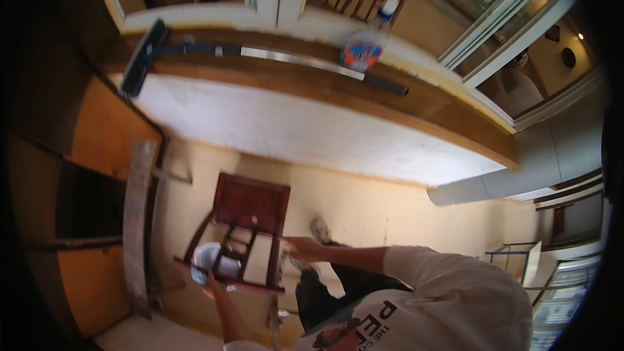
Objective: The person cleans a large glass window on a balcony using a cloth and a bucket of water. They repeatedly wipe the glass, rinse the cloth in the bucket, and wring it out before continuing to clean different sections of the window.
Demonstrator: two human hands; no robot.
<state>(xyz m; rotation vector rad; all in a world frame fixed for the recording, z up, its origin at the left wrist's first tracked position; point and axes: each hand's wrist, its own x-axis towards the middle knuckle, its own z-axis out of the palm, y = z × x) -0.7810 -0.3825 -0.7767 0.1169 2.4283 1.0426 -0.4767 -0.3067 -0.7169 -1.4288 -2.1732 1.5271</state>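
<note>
A dark red wooden chair (253, 200) stands before me, its slatted back nearest my body. My right hand (303, 248) is at the side post of the chair back, fingers bent against it; blur hides the exact grip. Over by the far corner of the top rail, my left hand (210, 286) seems to hold a pale bluish cloth (199, 276) against the wood. Between the slats shows a white, rounded container (208, 254), probably a bucket, partly hidden by the chair back.
A long-handled squeegee (302, 58) and a spray bottle (363, 51) are on the wooden windowsill (438, 112). To the left stands a narrow worn bench (139, 224) beside orange-brown cabinet panels (114, 126). A grey pipe or duct (516, 165) runs at right. A person (521, 78) appears in the window glass.
</note>
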